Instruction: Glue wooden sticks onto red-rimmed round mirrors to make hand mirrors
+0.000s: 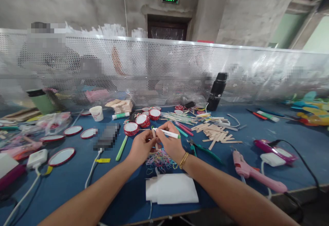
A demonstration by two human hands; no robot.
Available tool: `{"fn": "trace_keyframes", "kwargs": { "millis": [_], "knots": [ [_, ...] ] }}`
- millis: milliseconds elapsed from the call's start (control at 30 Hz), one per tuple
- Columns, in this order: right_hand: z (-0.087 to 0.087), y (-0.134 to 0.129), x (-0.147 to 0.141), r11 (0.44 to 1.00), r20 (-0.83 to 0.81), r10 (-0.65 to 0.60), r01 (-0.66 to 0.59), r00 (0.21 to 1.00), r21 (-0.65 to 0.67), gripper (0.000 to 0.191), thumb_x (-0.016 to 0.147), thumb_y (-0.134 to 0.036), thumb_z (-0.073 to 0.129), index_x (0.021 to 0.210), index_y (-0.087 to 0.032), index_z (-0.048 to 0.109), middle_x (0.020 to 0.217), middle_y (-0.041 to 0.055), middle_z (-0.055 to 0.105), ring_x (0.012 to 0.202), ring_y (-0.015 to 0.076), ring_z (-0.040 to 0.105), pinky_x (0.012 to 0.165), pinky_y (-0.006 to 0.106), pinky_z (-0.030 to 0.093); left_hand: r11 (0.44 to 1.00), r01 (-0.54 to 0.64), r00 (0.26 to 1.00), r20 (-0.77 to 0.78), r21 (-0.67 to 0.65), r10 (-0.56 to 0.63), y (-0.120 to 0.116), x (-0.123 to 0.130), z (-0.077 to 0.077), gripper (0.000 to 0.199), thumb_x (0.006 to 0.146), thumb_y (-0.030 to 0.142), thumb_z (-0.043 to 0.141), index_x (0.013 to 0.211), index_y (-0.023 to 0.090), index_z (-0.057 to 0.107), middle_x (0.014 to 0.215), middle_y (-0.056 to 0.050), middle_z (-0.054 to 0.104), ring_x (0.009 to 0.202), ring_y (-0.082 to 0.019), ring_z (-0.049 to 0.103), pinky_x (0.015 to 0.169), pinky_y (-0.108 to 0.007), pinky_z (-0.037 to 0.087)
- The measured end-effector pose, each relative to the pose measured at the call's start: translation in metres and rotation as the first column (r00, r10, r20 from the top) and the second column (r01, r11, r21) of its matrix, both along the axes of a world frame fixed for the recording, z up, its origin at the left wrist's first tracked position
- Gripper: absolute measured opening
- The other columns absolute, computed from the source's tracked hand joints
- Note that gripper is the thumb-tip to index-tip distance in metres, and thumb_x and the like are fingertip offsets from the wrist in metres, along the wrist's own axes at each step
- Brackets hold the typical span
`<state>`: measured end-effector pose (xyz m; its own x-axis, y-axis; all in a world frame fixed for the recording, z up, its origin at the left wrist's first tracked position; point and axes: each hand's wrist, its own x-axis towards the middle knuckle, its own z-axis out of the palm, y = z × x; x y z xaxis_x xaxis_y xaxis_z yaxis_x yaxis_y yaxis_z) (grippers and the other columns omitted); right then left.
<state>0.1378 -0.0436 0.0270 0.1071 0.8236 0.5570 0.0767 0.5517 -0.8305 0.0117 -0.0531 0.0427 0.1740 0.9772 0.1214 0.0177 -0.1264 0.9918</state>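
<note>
My left hand (141, 145) is closed on a flat wooden craft stick (155, 139), held upright above the table. A white marker with green ends (167, 133) lies in the grip of my right hand (171, 143), its tip at the top part of the stick. Just below both hands spreads a heap of colourful small rubber bands (160, 161). Nearer to me lies a folded white cloth or pad (172, 189). Loose craft sticks (214, 133) are piled to the right of my hands.
Green-handled pliers (205, 151) and a pink glue gun (257, 174) with its cord lie to the right. A black bottle (217, 91) stands by the perforated metal screen (164, 72). Round red-rimmed tins (131, 128), a phone (107, 137) and a paper cup (96, 113) are left.
</note>
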Motion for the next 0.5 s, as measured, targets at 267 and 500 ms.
{"fn": "trace_keyframes", "kwargs": {
  "millis": [267,500],
  "knots": [
    [0.0006,0.0037,0.0031,0.997,0.001,-0.078,0.078,0.997,0.025,0.014,0.081,-0.030,0.060,0.073,-0.020,0.054,0.065,-0.0033,0.055,0.060,0.0126,0.051,0.057,0.026,0.042,1.000,-0.015,1.000,0.006,-0.022,0.015,0.0009,0.0003,0.0007,0.033,0.058,0.033,0.080,0.079,0.017,0.059,0.080,-0.003,0.070,0.060,-0.017,0.067,0.052,-0.026,0.053],
    [0.0018,0.0003,0.0017,0.999,-0.006,-0.036,0.036,0.999,0.025,0.014,0.083,-0.031,0.060,0.075,-0.021,0.053,0.065,-0.0033,0.054,0.060,0.0130,0.051,0.057,0.026,0.042,1.000,0.008,1.000,0.006,-0.007,-0.008,0.0021,-0.0014,-0.0035,0.031,0.062,0.034,0.078,0.082,0.017,0.060,0.080,-0.002,0.069,0.060,-0.016,0.066,0.053,-0.026,0.053]
  ]
}}
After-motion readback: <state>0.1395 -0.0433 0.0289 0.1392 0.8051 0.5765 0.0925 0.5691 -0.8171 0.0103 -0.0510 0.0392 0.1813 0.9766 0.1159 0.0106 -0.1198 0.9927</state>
